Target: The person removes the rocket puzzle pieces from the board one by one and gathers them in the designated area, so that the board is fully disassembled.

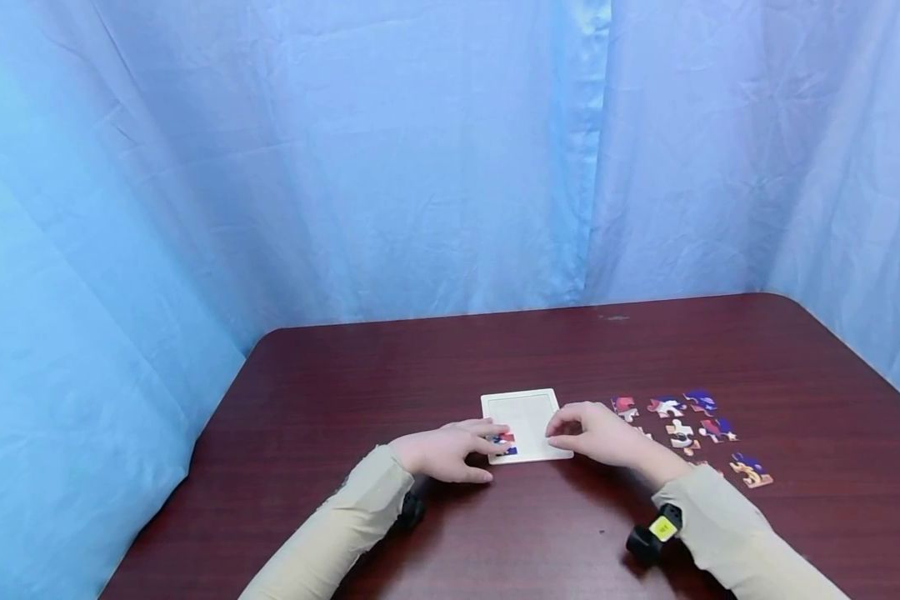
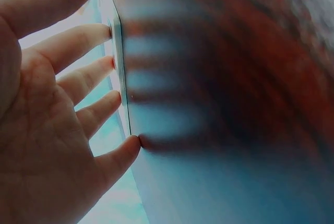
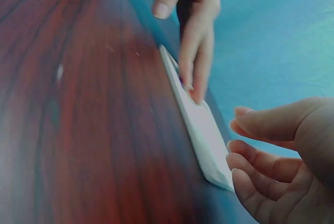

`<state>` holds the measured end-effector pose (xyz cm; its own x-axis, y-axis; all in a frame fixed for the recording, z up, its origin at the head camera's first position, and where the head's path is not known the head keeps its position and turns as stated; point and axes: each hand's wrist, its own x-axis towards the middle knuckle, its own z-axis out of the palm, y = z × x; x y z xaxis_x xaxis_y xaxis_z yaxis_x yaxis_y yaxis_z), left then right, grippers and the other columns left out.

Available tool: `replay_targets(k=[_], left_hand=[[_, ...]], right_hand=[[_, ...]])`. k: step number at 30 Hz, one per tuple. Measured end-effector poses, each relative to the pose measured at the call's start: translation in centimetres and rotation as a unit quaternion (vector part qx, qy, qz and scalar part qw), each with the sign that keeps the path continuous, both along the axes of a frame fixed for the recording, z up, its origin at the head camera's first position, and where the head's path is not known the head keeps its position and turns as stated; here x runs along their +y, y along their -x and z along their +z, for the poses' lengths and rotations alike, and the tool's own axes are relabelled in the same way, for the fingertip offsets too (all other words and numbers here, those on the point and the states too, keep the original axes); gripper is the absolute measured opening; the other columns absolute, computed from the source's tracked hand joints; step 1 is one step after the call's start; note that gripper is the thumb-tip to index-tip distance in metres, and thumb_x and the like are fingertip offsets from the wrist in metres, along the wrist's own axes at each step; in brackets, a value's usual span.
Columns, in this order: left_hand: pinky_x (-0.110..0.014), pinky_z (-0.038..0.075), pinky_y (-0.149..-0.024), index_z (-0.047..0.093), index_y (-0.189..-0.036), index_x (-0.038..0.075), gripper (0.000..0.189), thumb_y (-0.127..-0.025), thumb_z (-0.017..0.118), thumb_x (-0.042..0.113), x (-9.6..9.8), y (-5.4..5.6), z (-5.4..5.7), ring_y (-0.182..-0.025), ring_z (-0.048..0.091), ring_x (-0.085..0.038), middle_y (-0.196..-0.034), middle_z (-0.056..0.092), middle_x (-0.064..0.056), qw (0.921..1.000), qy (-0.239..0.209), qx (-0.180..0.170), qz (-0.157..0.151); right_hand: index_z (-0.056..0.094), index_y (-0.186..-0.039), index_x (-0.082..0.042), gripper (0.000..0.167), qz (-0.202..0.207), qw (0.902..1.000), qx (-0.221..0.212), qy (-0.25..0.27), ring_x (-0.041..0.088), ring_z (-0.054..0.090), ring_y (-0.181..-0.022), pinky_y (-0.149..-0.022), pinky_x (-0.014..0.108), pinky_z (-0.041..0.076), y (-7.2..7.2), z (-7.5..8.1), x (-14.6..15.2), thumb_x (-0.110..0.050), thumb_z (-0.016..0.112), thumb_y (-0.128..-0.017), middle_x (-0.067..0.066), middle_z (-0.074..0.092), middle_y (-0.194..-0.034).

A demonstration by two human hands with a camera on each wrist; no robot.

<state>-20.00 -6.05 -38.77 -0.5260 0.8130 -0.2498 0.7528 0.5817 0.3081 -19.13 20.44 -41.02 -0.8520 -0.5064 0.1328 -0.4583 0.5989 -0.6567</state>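
Note:
A white puzzle tray lies on the table with coloured jigsaw pieces in its near left corner. Over that corner my left hand rests with its fingers spread, partly covering the pieces. In the left wrist view, the fingertips of the left hand touch the tray's edge. My right hand is at the tray's right side, fingers loosely bent. A gap shows between thumb and fingers of the right hand, and I see nothing held there.
Several loose jigsaw pieces lie scattered right of the tray, some partly hidden by the right forearm. The dark red-brown table has blue curtains behind it and at both sides. Each wrist carries a small black camera.

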Motion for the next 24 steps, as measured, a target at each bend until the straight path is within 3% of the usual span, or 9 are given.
replay_targets(k=[9,17,24], left_hand=[[-0.034,0.023,-0.115,0.053,-0.136,0.020,0.045,-0.092,0.060,0.026,-0.2,0.0,-0.1,-0.144,0.020,-0.021,-0.156,0.025,-0.006,0.9995,-0.005,-0.012,0.030],[-0.037,0.023,-0.115,0.051,-0.138,0.017,0.047,-0.092,0.060,0.024,-0.5,0.0,0.2,-0.144,0.021,-0.025,-0.156,0.027,-0.007,0.9993,-0.021,-0.021,0.023],[-0.035,0.026,-0.114,0.049,-0.140,0.015,0.050,-0.092,0.060,0.023,-0.8,0.3,0.1,-0.143,0.024,-0.025,-0.154,0.030,-0.009,0.9991,-0.036,-0.022,0.007]], right_hand=[[0.069,-0.084,-0.011,0.006,-0.011,0.9999,0.000,0.007,0.002,0.050,-0.069,-0.066,0.022,0.043,0.7,-0.9,-2.3,-0.017,0.069,-0.085,-0.009,0.063,-0.075],[0.068,-0.086,-0.012,0.005,-0.019,0.9998,-0.009,0.007,0.005,0.051,-0.067,-0.064,0.023,0.043,0.8,-1.1,-3.7,-0.014,0.071,-0.083,-0.007,0.060,-0.072],[0.069,-0.088,-0.012,0.013,-0.021,0.9995,0.017,-0.015,0.003,0.048,-0.066,-0.062,0.022,0.042,0.7,-1.2,-4.5,-0.015,0.074,-0.077,-0.007,0.057,-0.071]])
